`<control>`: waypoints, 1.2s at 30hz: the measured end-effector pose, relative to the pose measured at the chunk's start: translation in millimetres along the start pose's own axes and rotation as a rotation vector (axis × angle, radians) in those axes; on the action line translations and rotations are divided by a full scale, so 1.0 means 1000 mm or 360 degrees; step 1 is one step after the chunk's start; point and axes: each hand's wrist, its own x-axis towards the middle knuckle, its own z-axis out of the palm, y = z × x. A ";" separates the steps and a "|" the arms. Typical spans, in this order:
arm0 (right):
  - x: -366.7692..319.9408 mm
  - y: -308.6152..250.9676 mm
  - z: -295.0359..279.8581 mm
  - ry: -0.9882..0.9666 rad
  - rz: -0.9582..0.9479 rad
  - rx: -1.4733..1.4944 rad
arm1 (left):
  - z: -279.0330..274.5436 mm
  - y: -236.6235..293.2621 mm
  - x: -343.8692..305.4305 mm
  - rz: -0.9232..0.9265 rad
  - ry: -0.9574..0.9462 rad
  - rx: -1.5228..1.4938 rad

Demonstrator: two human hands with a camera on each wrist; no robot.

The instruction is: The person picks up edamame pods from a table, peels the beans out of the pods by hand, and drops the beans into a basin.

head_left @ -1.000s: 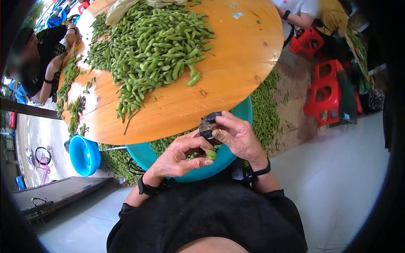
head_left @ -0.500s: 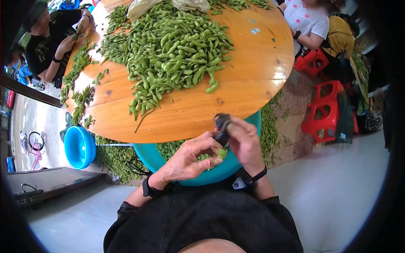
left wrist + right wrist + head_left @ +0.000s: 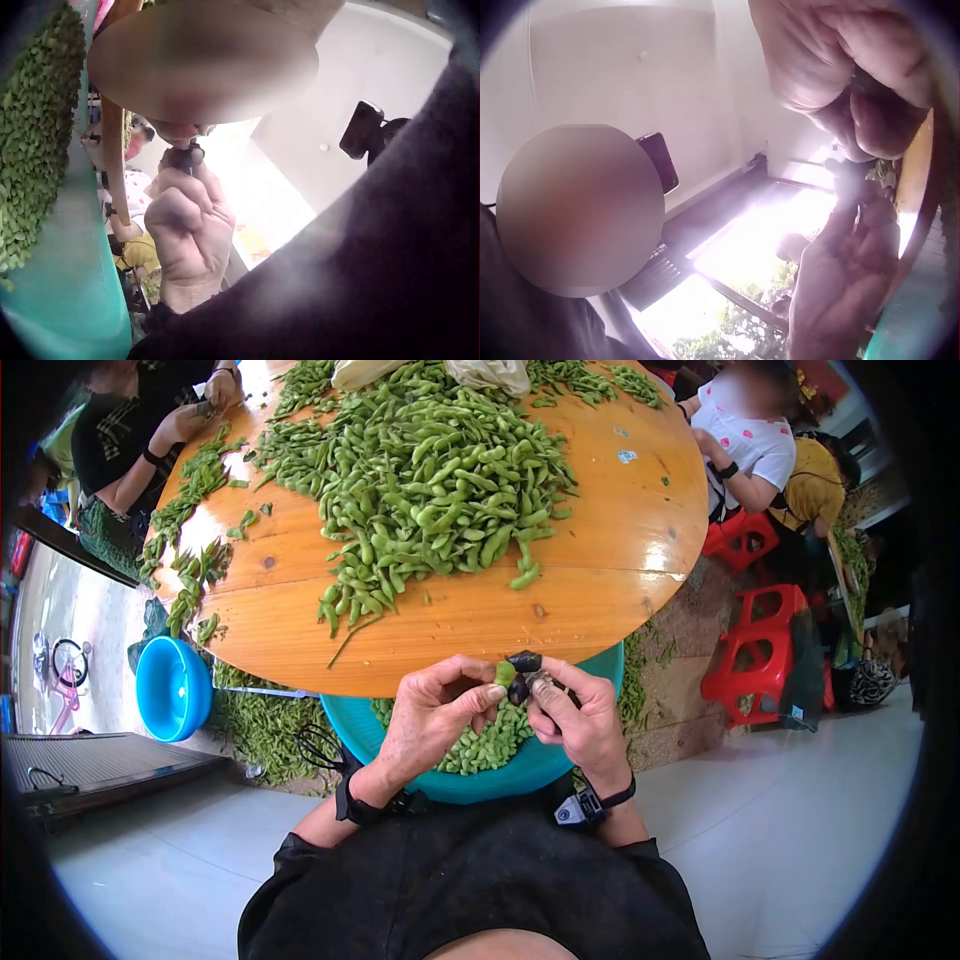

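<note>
In the head view my left hand (image 3: 435,705) pinches a green soybean pod (image 3: 506,674) between thumb and forefinger. Dark coverings (image 3: 523,660) are on the thumb and finger tips of my right hand (image 3: 582,715), which meet the pod's right end and pinch at it. Both hands are raised above a teal basin (image 3: 345,722) that holds a heap of pale green shelled beans (image 3: 490,746). Those beans (image 3: 34,142) also fill the left side of the left wrist view. From the right wrist, both hands appear with their fingertips together; the pod is hidden there.
A round wooden table (image 3: 610,585) stands just beyond the basin, with a large pile of soybean pods (image 3: 430,490) on it. At left is a blue basin (image 3: 172,690); more pods (image 3: 265,730) cover the floor. Red stools (image 3: 755,650) and other people are around the table.
The left hand has lifted the pod slightly, and the right hand's covered fingertips have come down from above to its end. The head view has shifted, so the table appears further right.
</note>
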 end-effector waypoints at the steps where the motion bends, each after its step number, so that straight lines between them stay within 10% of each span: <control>1: -0.001 0.000 0.002 -0.0016 0.0008 -0.0011 | 0.000 -0.002 0.000 -0.0001 0.0026 -0.0047; 21: 0.008 0.005 0.001 0.0022 -0.0095 -0.0034 | 0.005 -0.007 0.005 0.0567 0.0152 0.0569; 26: 0.015 0.019 -0.017 -0.0172 0.0265 0.0860 | 0.001 -0.005 0.018 -0.0199 -0.0350 -0.1077; 36: 0.005 -0.012 -0.020 0.0050 0.0111 0.0278 | 0.020 -0.002 0.019 0.0077 0.0102 -0.0020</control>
